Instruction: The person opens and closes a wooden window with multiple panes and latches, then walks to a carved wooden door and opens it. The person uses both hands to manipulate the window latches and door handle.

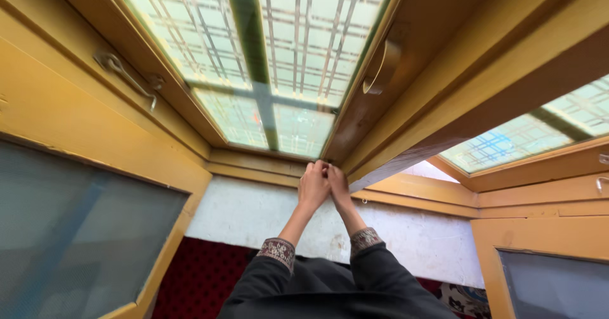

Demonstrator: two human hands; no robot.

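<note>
Yellow-painted wooden frames are filling the room's wall, with a whitewashed ledge [254,214] below them. Nearest, dark sleeves with patterned cuffs [277,251] are reaching forward. Beyond them, the left hand [313,187] and right hand [338,187] are pressing side by side, fingers curled closed against the bottom corner of the open window sash [371,112]; whether anything small is pinched there I cannot tell. Farther off, a metal pull handle [382,65] is sitting on the sash, and a hook latch [127,76] is hanging on the left frame beside the gridded frosted pane [279,46]. Fingers are lying right at the closing edge, so a swinging sash could probably nip them.
</note>
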